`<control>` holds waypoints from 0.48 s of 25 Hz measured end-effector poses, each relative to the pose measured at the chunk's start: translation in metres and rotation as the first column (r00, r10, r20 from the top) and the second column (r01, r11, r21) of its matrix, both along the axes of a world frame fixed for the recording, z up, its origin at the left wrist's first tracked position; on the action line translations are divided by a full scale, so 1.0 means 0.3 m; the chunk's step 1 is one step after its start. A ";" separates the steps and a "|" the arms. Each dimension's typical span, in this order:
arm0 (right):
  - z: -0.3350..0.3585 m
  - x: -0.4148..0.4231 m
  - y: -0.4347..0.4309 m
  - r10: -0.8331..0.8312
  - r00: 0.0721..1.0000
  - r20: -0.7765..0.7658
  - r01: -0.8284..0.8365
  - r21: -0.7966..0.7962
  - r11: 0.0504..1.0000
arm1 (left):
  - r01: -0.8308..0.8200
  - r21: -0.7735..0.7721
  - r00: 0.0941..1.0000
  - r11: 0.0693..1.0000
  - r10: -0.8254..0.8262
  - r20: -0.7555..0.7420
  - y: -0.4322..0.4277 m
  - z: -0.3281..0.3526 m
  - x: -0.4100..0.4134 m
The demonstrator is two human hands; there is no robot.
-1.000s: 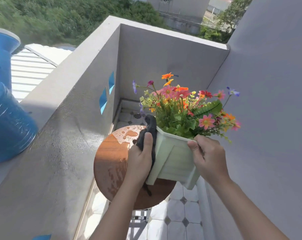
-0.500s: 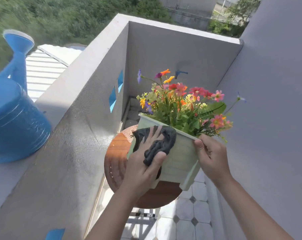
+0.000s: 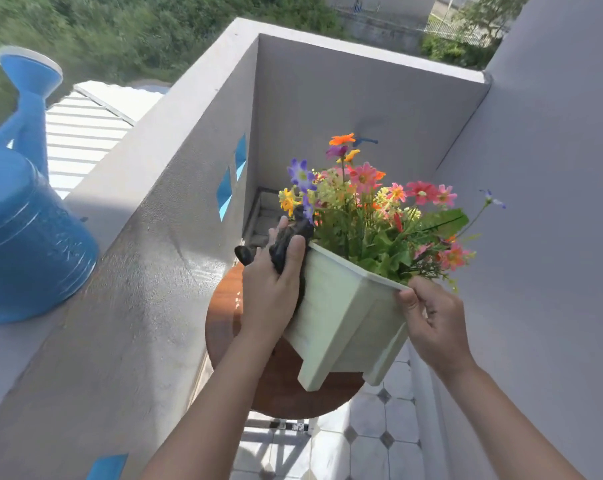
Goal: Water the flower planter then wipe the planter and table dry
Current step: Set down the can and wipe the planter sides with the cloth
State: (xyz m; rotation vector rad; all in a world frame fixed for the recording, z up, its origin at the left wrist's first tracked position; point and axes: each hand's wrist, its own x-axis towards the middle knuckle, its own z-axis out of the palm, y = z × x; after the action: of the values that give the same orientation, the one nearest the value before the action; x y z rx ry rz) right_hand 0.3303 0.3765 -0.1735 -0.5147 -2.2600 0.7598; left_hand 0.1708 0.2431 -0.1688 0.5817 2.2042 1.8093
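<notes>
Your right hand (image 3: 431, 317) is only pinching the tilted planter (image 3: 345, 306) rim at 3 o'clock, left hand (image 3: 268, 292) clutching the cloth (image 3: 286, 237) at 9, risking a slip off the surface (image 3: 223, 313).

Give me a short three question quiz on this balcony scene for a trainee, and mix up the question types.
1. True or false: the blue watering can stands on the round table.
2. What does the left hand press against the planter? A) sponge B) dark cloth C) brush
3. Which part of the planter does the right hand pinch?
Key: 1. False, it stands on the wall ledge. 2. B. 3. The rim, at its near right corner.
</notes>
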 end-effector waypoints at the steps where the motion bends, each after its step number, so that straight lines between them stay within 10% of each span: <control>1: -0.001 0.006 0.000 0.000 1.000 0.000 0.000 -0.003 1.000 | 0.056 0.030 0.997 0.998 -0.054 -0.062 -0.012 -0.003 0.022; 6: 0.022 -0.002 -0.024 0.004 1.000 0.029 -0.005 0.034 0.999 | -0.124 -0.119 0.980 0.985 0.140 0.137 -0.012 -0.025 -0.021; 12: 0.048 -0.055 -0.052 -0.019 1.000 0.017 0.018 0.077 0.997 | -0.061 -0.059 0.997 0.996 0.059 -0.043 -0.110 0.063 0.144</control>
State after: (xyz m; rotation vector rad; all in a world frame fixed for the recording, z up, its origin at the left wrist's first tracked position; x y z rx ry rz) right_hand 0.3137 0.3610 -0.1590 -0.5063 -2.2877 0.6585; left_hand 0.2140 0.2099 -0.1500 0.5515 2.3183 1.7681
